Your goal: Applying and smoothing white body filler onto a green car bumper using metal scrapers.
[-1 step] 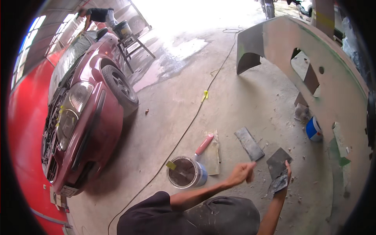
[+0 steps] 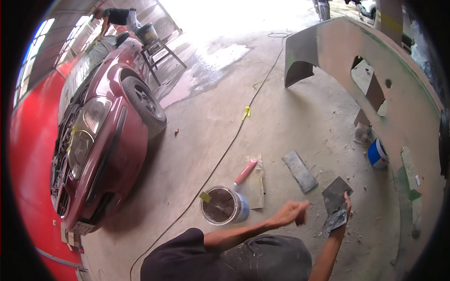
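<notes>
My right hand point(image 2: 347, 209) grips a dark grey flat sheet point(image 2: 336, 191) by its right edge, above the concrete floor. Its lower part looks crumpled or smeared with lighter grey. To the left of the sheet, my left hand point(image 2: 291, 213) is closed with its fingers curled; anything inside it is hidden. Left of that hand stands an open can point(image 2: 243, 209) of grey-brown paste, with a yellow-green spreader point(image 2: 205, 196) at its rim. A pink tube point(image 2: 245, 172) with a white cap lies on a beige board point(image 2: 257, 187). Beyond my hands rests a grey rectangular block point(image 2: 300, 171).
A large sanded bumper point(image 2: 337, 51) stands along the right, with a blue can point(image 2: 376, 154) beside it. The maroon car point(image 2: 126, 154) fills the left. A cable point(image 2: 225, 152) crosses the floor. Another person point(image 2: 117, 18) leans over the car near a stand point(image 2: 161, 51).
The view has shifted very slightly, and my left hand has moved a little. My right hand still holds the grey sheet.
</notes>
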`<action>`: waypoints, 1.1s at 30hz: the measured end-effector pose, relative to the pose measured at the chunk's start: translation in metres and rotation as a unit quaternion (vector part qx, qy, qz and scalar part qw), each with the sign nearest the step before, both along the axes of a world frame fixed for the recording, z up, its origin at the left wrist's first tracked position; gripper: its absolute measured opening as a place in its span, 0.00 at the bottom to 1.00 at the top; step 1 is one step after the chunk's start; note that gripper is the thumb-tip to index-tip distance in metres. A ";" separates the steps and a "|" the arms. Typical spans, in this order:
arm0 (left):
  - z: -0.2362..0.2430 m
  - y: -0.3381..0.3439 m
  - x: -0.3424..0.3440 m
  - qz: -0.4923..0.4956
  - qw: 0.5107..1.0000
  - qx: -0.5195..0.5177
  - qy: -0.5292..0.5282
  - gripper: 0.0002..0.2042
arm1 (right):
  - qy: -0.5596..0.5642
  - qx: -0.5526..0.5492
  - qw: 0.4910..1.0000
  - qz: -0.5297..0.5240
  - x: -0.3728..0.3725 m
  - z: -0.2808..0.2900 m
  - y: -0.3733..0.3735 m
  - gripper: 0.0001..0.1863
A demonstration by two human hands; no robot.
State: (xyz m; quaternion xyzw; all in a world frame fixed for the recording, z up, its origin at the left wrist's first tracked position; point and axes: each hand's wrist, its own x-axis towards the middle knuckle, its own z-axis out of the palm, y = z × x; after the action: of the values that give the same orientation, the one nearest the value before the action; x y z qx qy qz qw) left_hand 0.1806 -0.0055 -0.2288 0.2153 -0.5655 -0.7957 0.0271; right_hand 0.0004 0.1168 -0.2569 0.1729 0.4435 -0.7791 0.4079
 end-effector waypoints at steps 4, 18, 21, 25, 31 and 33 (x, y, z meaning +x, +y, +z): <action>-0.004 0.021 0.047 -0.268 0.950 0.160 0.023 0.25 | 0.110 0.012 0.994 0.019 -0.016 -0.003 -0.015 0.29; -0.034 0.016 0.079 -0.217 0.975 -0.014 -0.054 0.20 | 0.073 -0.070 0.992 -0.079 -0.025 0.058 -0.035 0.24; -0.053 0.023 0.049 -0.208 0.974 0.002 -0.089 0.22 | 0.121 -0.052 0.989 -0.066 -0.032 0.053 -0.027 0.25; -0.068 0.029 0.001 -0.147 0.982 0.040 -0.115 0.24 | 0.171 0.008 0.985 -0.030 -0.038 0.027 -0.024 0.26; -0.048 0.028 -0.050 -0.073 0.994 0.074 -0.031 0.27 | 0.170 0.088 0.981 0.008 -0.021 -0.019 -0.005 0.26; -0.049 0.026 -0.056 -0.101 0.990 0.096 -0.027 0.24 | 0.197 0.049 0.979 0.007 -0.019 -0.026 0.000 0.25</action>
State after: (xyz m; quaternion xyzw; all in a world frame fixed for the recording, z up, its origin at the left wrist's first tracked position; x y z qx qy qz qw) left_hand 0.1246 0.0206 -0.2783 0.1808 -0.5060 -0.8387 -0.0893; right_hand -0.0190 0.1167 -0.2833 0.0327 0.5543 -0.7722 0.3088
